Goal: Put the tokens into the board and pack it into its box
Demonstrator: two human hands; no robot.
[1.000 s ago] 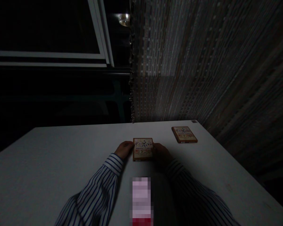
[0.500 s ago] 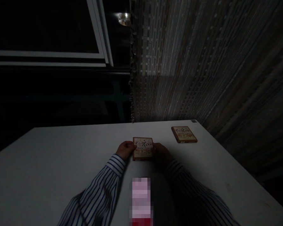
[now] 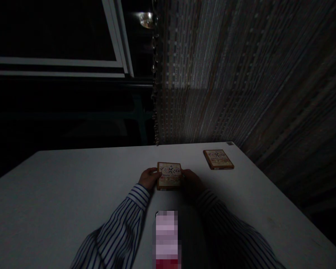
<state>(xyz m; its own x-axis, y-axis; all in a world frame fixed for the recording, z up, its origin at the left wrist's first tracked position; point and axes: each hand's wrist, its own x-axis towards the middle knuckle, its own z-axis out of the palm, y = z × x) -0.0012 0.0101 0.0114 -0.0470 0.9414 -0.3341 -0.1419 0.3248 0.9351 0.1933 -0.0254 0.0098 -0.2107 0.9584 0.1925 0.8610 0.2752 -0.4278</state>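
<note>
A flat square box (image 3: 169, 177) with brown edges and dark brush-style characters on its pale top is between my two hands, at the middle of the white table. My left hand (image 3: 149, 178) grips its left edge, with the thumb over the top. At the right edge, my right hand (image 3: 192, 182) holds it from the other side; that hand lies in deep shadow and its fingers are partly hidden. A second, matching box (image 3: 218, 159) lies farther back to the right, apart from both hands.
The white table (image 3: 72, 179) narrows toward its far edge. Behind it hang a string curtain (image 3: 196, 74) and a dark window with a pale frame (image 3: 117, 45). Near me, a blurred-out pink and red upright shape (image 3: 167, 239) stands at the bottom centre. The light is very dim.
Both hands keep hold of the box in nearly the same place. The whole view has shifted very slightly; the second box has not moved on the table.
</note>
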